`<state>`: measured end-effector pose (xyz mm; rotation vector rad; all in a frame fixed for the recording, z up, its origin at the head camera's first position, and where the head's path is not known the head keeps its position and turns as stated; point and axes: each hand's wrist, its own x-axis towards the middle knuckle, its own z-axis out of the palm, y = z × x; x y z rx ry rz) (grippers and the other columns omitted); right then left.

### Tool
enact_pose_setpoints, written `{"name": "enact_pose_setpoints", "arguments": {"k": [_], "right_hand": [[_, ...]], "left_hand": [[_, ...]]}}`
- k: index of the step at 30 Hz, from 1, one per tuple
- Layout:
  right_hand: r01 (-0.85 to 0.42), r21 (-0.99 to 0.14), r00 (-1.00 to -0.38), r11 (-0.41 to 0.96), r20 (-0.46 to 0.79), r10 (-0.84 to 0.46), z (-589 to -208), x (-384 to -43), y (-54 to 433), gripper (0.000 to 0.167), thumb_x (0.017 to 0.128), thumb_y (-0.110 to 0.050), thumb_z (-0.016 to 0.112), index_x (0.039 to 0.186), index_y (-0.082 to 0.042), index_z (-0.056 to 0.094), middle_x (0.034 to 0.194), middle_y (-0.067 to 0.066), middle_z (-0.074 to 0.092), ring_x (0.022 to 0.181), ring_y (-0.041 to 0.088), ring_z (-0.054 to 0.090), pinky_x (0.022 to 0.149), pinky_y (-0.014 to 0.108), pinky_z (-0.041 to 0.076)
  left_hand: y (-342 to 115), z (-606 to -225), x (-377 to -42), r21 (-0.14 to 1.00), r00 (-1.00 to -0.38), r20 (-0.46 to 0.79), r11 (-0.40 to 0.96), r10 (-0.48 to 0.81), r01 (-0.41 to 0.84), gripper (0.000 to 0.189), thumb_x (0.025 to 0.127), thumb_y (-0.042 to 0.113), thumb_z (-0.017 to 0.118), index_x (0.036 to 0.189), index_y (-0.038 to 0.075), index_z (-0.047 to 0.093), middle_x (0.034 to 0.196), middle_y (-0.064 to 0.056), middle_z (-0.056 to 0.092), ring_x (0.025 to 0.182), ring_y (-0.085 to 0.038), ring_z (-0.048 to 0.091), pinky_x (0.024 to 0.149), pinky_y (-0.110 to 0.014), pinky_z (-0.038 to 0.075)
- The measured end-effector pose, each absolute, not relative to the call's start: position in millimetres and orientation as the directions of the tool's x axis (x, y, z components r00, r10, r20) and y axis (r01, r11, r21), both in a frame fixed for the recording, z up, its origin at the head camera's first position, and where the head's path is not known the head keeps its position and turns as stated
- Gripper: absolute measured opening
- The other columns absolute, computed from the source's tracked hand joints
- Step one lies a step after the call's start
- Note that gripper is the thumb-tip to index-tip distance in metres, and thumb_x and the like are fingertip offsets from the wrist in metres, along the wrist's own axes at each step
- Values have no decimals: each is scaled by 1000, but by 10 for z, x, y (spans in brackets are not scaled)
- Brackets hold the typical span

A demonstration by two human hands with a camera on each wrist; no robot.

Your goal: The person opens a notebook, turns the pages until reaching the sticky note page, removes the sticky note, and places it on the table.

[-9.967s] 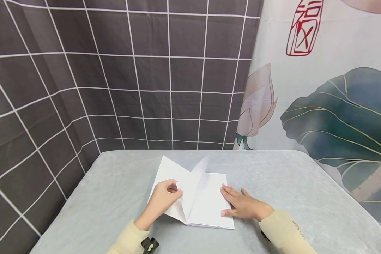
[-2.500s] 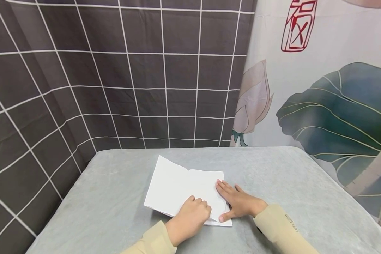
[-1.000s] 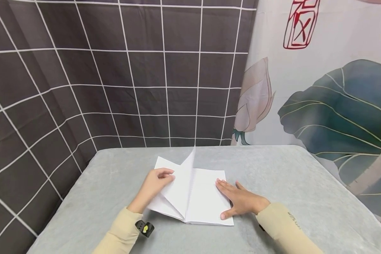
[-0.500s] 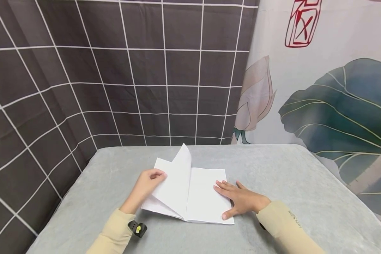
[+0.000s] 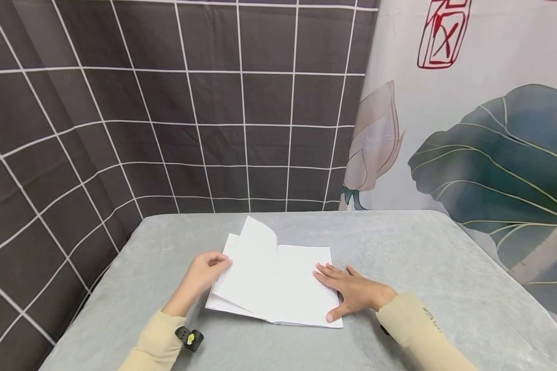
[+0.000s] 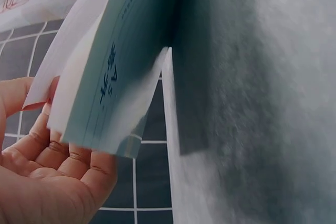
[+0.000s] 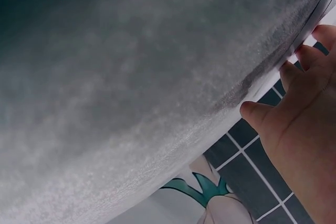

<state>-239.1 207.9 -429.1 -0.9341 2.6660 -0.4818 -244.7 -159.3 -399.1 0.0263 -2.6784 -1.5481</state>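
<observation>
A notebook (image 5: pixel 301 283) with white pages lies spread on the table, one leaf (image 5: pixel 256 252) curling up at its top left. My left hand (image 5: pixel 203 275) pinches the outer edge of that leaf between thumb and fingers. In the left wrist view, the leaf bends at the thumb, and the remaining fingers of the left hand (image 6: pixel 58 177) sit beneath the greenish notebook cover (image 6: pixel 113 87), which bears dark handwriting. My right hand (image 5: pixel 353 291) rests on the right page with fingers spread; in the right wrist view the right hand (image 7: pixel 299 108) reaches the notebook's edge.
A pale grey cloth covers the table (image 5: pixel 399 247). Behind and to the left hangs a dark curtain (image 5: pixel 218 144) with white grid lines. A white curtain (image 5: pixel 399 180) with lotus prints and a red seal hangs at the right. A black device (image 5: pixel 190 338) is strapped to my left wrist.
My left hand has drawn a leaf leftward, so its raised corner leans over the left side. Earlier, this hand was over the right page. My right hand stays at the right page.
</observation>
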Motion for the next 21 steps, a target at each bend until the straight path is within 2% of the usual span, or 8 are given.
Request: {"name": "enact_pose_setpoints", "arguments": {"k": [5, 13, 21], "right_hand": [[-555, -393, -748, 733, -149, -647, -4282, -2380, 2081, 107, 70, -62, 72, 150, -6, 29, 158, 17, 22, 144, 42, 20, 108, 71, 10], [-546, -374, -750, 750, -180, -636, -4258, -2386, 2060, 107, 70, -60, 73, 151, -7, 27, 159, 16, 20, 145, 40, 19, 109, 69, 10], [-533, -366, -748, 763, -217, -627, -4218, -2381, 2048, 109, 70, -57, 76, 152, -7, 24, 160, 15, 16, 146, 40, 17, 111, 68, 8]], "left_hand": [[-1662, -4009, -2422, 871, -999, 17, 491, -36, -3, 19, 86, 13, 65, 96, -2, 70, 89, -9, 70, 74, -12, 56, 67, -24, 46], [-1800, -4057, -2405, 832, -999, -19, 554, -26, -30, 24, 84, 18, 68, 96, -3, 68, 97, -14, 70, 85, -19, 64, 72, -31, 51], [-1885, -4102, -2376, 827, -999, -39, 561, -1, -33, 21, 83, 15, 68, 93, -4, 68, 87, -10, 70, 75, -16, 64, 68, -31, 51]]}}
